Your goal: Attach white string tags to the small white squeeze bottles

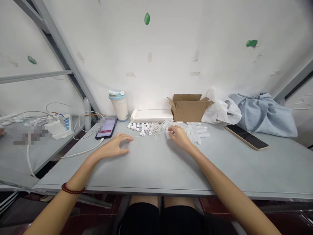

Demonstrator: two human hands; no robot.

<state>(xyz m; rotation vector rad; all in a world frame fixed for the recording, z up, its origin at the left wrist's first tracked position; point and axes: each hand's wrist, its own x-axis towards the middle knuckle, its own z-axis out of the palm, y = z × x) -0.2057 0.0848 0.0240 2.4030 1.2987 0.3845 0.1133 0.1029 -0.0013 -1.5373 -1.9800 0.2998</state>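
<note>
My left hand (114,146) is over the left part of the grey table, its thumb and fingers curved around a small clear plastic piece (130,147). The piece is nearly see-through, so its exact shape is hard to tell. At the near edge of a heap of clear plastic tubes (197,132), my right hand (180,135) is closed, its fingertips at a translucent piece (167,133). Between the hands, farther back, lie a pile of small white caps (141,127) and a pile of pale rings (156,128).
Along the wall stand a cup (119,106), a flat white box (153,115), an open cardboard box (189,110), a white plastic bag (220,109) and blue cloth (264,114). One phone (107,128) lies left beside a white cable (84,153), another phone (246,137) right.
</note>
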